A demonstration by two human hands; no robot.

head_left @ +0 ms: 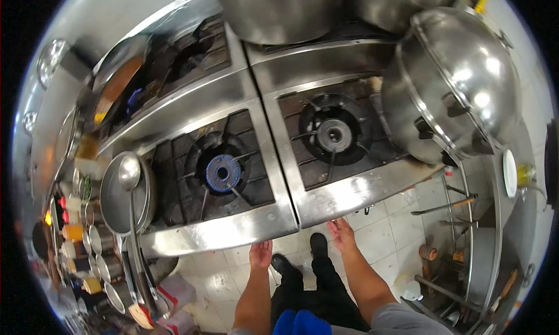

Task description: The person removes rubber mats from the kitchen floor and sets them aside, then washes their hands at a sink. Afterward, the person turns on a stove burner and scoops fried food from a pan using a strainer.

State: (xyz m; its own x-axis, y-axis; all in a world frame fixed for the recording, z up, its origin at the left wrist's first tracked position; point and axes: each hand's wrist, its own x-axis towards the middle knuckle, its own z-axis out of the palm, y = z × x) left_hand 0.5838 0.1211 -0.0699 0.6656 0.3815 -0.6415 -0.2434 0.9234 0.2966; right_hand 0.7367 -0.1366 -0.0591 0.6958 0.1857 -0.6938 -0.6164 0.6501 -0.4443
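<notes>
My left hand (261,255) is at the front edge of the left stove (233,232), palm turned up and fingers stretched out, their tips partly hidden under the edge. Beside the front edge of the right stove (355,198), my right hand (342,234) has its fingers apart, and I see nothing in it. A ring of blue flame burns on the left burner (222,172). No flame shows on the right burner (333,135). Left of the lit burner sits a frying pan (113,198) with a ladle (130,175) lying across it.
Large steel pots (279,14) stand at the back. Big steel bowls (466,73) are stacked at the right. Small metal containers (103,240) and bottles crowd the left side. A spatula (140,316) hangs over the lower left. A metal rack (454,218) stands at the right.
</notes>
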